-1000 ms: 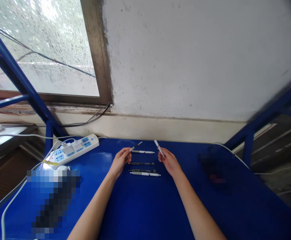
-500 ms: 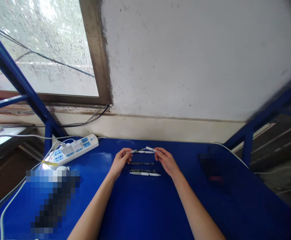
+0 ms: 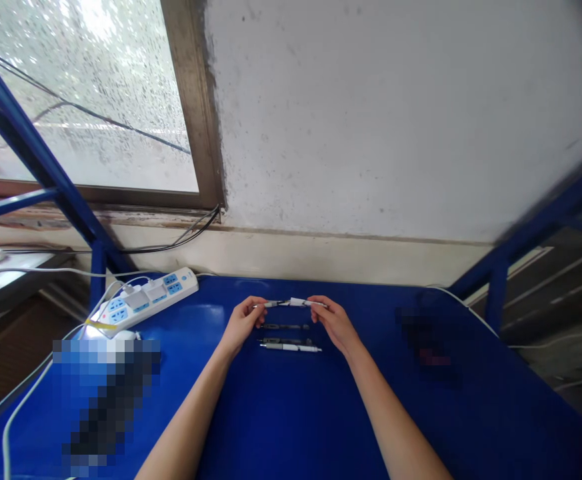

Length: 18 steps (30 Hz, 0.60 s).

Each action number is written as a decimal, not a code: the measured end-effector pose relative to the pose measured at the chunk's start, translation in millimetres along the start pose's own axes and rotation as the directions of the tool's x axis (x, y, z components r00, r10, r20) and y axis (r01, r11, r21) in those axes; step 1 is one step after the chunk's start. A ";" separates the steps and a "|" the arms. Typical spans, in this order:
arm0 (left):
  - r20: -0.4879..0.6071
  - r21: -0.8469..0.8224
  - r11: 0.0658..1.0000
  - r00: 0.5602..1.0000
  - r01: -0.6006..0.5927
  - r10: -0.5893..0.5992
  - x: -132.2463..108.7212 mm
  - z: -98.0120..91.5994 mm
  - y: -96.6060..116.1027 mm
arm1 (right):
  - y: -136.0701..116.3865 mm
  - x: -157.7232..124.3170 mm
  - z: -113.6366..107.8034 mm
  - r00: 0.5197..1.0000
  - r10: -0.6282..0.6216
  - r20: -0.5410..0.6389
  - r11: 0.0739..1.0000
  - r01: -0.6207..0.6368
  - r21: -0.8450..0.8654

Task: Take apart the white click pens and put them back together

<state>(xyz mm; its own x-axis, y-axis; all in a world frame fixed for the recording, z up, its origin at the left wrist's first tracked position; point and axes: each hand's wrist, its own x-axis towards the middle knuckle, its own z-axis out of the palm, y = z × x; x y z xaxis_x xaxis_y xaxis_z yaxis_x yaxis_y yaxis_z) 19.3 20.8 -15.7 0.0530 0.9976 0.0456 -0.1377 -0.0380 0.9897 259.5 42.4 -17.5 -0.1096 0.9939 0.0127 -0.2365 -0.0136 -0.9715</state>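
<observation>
Bright daylight is let in through the window [image 3: 85, 100] at the upper left of the frame, glare is thrown on the blue tabletop [image 3: 205, 320], and the blue metal frame [image 3: 545, 207] at the right edge is blurred and stretched.

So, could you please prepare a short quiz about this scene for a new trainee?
1. What do the left hand and the right hand hold between them?
2. True or false: the white power strip lies on the left side of the table.
3. The white-and-grey pen lies: A) on the blue table, B) in the left hand, C) on the power strip.

Key: 1. a slim white pen-like piece; 2. true; 3. A.
</observation>
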 end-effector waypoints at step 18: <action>0.029 0.275 0.961 0.999 -0.026 0.019 -1.7 1.7 1.0 | 2.3 -5.5 7.6 0.979 0.006 0.204 0.998 0.006 -0.062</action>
<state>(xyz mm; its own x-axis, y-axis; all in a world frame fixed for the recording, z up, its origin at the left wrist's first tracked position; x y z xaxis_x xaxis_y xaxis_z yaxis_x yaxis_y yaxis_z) 20.7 18.9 -14.5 0.0786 0.9946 0.0683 0.1387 -0.0787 0.9872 252.2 36.0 -18.0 -0.3059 0.9505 0.0545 -0.1766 -0.0004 -0.9843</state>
